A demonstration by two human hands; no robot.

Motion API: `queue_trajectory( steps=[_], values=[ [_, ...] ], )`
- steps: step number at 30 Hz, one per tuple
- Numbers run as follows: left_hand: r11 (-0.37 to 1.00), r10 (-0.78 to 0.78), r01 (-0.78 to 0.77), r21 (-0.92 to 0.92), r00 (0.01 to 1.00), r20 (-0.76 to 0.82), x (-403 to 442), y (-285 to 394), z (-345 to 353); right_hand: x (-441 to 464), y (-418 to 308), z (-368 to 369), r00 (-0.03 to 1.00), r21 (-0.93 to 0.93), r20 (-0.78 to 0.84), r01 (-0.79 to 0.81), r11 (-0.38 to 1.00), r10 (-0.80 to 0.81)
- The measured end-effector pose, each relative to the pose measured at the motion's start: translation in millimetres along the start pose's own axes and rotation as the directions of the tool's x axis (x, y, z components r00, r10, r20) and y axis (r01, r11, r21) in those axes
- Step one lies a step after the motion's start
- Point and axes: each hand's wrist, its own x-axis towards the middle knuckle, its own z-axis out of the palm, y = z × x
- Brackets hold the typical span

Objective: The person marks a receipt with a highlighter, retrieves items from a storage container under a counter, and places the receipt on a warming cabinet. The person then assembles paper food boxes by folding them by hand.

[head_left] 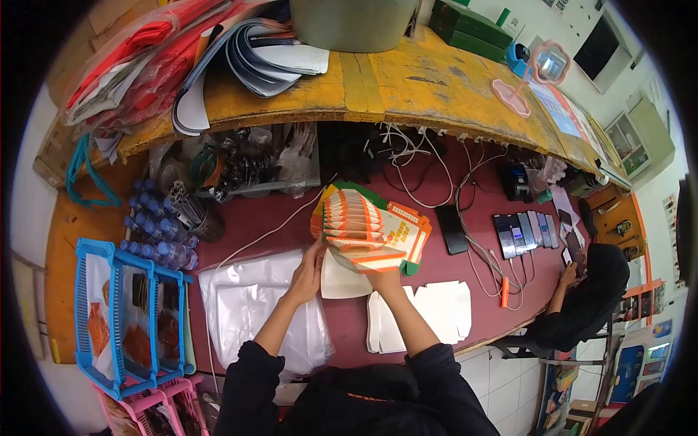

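Note:
A fanned bundle of printed card box blanks, orange and white with green and yellow edges, is held up over the maroon table. My left hand has its fingers closed on the bundle's lower left side. My right hand grips it from below on the right, its fingers mostly hidden behind the card. A plain white flap hangs down between my hands. Beside my right forearm lies a pile of white card blanks. Clear plastic bags are spread under my left forearm.
Blue stacking trays and water bottles stand on the left. Several phones, a black phone and cables lie right of the bundle. A yellow wooden shelf overhangs the back. Another person sits at right.

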Motion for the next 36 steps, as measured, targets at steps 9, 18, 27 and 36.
queue_trajectory(
  steps=[9, 18, 27, 36],
  values=[
    [0.883, -0.445, 0.388, -0.266, 0.872, -0.204, 4, -23, 37, -14, 29, 48, 0.974, 0.444, 0.017, -0.208, 0.871, 0.224],
    [0.944, -0.259, 0.152, -0.293, 0.891, -0.374, -7, -64, 53, -16, 7, -7, 0.948, 0.030, 0.219, -0.244, 0.969, 0.232],
    [0.948, 0.047, -0.159, 0.274, 0.925, 0.376, -96, 33, 118, -198, 99, -141, 0.457, -0.337, -0.497, -0.885, 0.322, 0.737],
    [0.723, -0.035, -0.471, 0.506, 0.706, 0.708, -101, 63, 190, -236, 80, -142, 0.751, -0.342, -0.580, -0.576, 0.743, 0.315]
  ],
)
